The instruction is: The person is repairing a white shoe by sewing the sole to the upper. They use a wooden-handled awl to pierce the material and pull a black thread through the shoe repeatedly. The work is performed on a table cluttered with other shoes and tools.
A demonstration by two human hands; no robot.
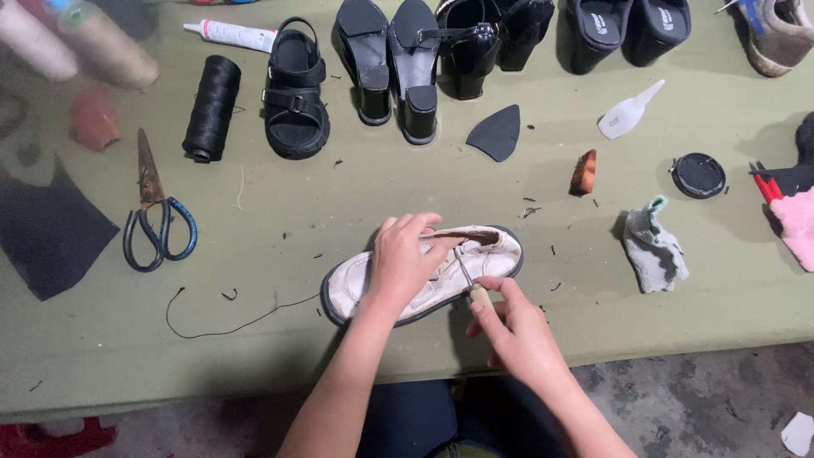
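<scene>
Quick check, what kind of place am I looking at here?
Most likely a shoe repair bench. The left hand steadies a worn white shoe while the right hand works an awl into it; black thread spool, scissors and black heeled shoes lie about.

white glue tube point(231, 35) lying at table's far edge, round black tin point(699, 175) at right

The worktop point(339, 195) is olive green. The shoe point(500, 254) is off-white with a dark rim; the sandal point(294, 89), heels point(398, 59) and thread spool point(211, 108) are black. The scissors point(158, 220) have rusty blades and blue-black handles. The rag point(655, 248) is grey-green, the sponge point(583, 172) rust brown.
</scene>
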